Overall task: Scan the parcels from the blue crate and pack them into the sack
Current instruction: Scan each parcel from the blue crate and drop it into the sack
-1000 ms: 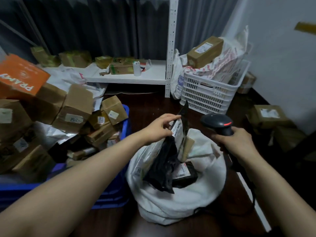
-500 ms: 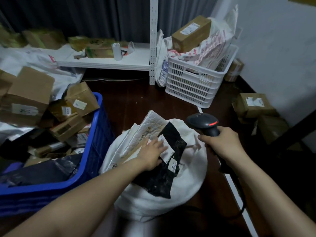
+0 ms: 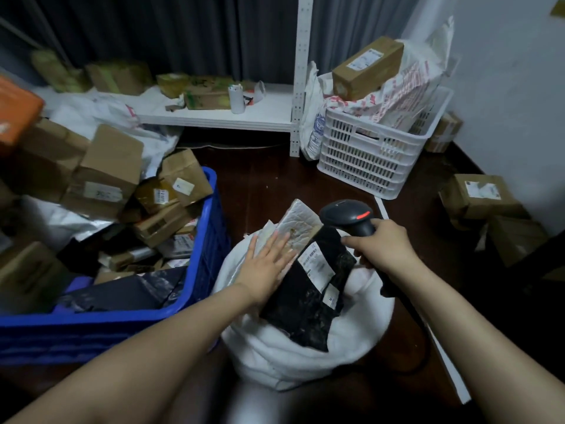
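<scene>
A white sack (image 3: pixel 305 353) stands open on the dark floor in the middle. A black poly parcel (image 3: pixel 308 298) with white labels and a white padded mailer (image 3: pixel 301 223) stick out of its mouth. My left hand (image 3: pixel 266 264) lies flat, fingers spread, on the parcels in the sack, holding nothing. My right hand (image 3: pixel 385 246) grips a black handheld scanner (image 3: pixel 348 214) with a red light, just right of the mailer. The blue crate (image 3: pixel 201 270) at the left holds several brown boxes and dark bags.
A white slotted basket (image 3: pixel 376 157) with bags and a brown box stands behind the sack. A low white shelf (image 3: pixel 214 117) carries small boxes. Brown boxes (image 3: pixel 480 194) sit by the right wall. Cartons pile up at the far left.
My left hand let go of the black parcel it held up and now presses flat on the parcels in the sack. The scanner hand stays beside the sack.
</scene>
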